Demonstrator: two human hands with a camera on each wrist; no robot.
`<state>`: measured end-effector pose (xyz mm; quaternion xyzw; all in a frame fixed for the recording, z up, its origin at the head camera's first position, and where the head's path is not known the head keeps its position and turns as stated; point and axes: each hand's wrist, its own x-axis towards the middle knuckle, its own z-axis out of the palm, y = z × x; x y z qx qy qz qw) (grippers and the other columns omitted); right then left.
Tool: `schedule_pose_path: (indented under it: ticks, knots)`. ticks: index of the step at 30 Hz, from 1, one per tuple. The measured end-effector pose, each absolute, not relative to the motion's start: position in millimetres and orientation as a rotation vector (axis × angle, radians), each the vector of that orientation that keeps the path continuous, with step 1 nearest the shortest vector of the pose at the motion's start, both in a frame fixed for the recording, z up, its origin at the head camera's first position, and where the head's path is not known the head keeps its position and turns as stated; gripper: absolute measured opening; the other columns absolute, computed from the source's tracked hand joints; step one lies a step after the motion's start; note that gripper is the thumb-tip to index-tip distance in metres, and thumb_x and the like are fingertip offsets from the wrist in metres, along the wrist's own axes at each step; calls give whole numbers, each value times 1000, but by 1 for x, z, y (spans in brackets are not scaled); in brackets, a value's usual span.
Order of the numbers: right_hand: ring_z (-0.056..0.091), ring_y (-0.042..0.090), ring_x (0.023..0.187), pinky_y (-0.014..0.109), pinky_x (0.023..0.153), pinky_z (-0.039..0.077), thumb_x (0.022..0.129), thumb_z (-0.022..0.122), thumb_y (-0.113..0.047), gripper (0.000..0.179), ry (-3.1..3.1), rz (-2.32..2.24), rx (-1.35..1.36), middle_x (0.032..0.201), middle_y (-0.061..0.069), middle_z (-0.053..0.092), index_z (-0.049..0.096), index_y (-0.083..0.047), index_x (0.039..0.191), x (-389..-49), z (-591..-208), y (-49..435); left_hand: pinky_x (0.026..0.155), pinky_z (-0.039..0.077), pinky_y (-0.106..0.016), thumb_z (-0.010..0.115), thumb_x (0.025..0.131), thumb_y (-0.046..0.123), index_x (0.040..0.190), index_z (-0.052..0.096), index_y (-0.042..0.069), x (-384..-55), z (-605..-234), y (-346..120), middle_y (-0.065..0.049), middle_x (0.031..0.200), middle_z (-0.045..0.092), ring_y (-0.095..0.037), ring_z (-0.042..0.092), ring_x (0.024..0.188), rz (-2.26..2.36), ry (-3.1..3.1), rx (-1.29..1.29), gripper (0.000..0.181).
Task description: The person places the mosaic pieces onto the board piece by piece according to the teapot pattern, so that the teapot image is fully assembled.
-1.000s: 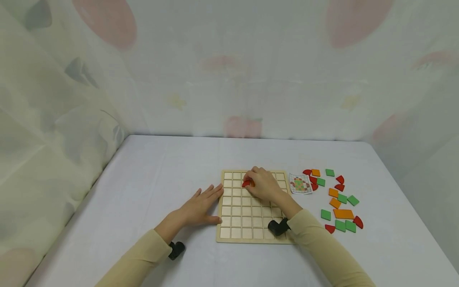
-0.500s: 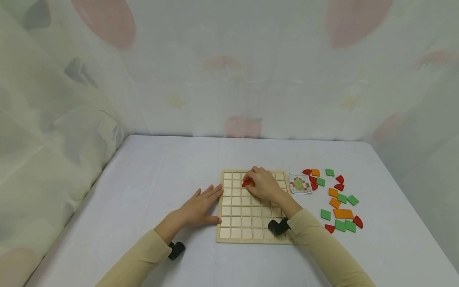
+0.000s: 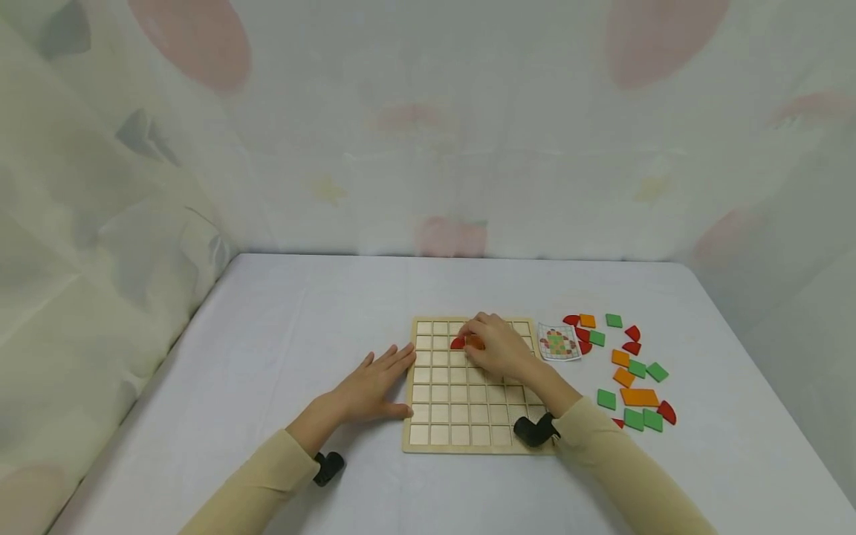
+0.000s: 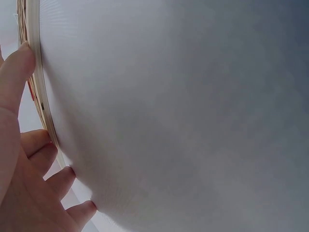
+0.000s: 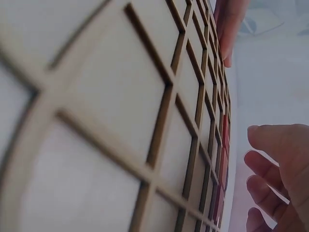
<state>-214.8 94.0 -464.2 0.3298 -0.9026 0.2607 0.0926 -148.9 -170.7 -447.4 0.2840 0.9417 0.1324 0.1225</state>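
A pale wooden grid board (image 3: 441,394) lies on the white table. Flat against its left edge rests my left hand (image 3: 371,386), fingers spread and fairly straight; the left wrist view shows its fingertips (image 4: 29,53) touching the board's side. My right hand (image 3: 504,353) hovers over the board's upper part, fingers loosely bent. In the right wrist view a gap separates these fingertips (image 5: 256,133) from the board, with nothing between them. Beneath them, a red quarter-circle tile (image 3: 458,344) and an orange tile (image 3: 474,342) sit side by side in grid cells. The hand hides some cells.
A printed pattern card (image 3: 559,342) lies by the board's right edge. Further right are scattered several green square tiles (image 3: 606,399), orange tiles (image 3: 640,397) and red quarter-circle tiles (image 3: 666,412). Each wrist carries a black camera (image 3: 533,431).
My right hand has let go of the orange tile and drawn slightly up and to the right, uncovering more of that tile. My left hand has stayed put.
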Motion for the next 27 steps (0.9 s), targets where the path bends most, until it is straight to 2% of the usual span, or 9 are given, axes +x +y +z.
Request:
schedule_pose_path:
  ticks: [11,21,27]
  knots:
    - [55,15,85,28,71,49,83,67,-11,16,-2660,977,898,97,0,62,65,-11,99,-197,-462,136,107,16,-60,67,80,46,147,22,7,-150,-449,-175,-6,154,17,-31,17,140,383,2753,825,90]
    - [56,14,82,33,67,50,79,71,-8,23,-2595,932,809,95,-1,63,65,-11,100,-177,-461,191,107,16,-59,66,80,47,147,22,7,-148,-447,-176,-6,154,17,-31,17,140,371,2756,817,90]
    - [53,13,82,28,65,48,77,72,-5,27,-2622,933,768,98,-1,62,64,-11,102,-165,-466,223,108,16,-59,66,80,47,147,21,7,-149,-446,-176,-5,154,15,-31,16,140,354,2764,811,90]
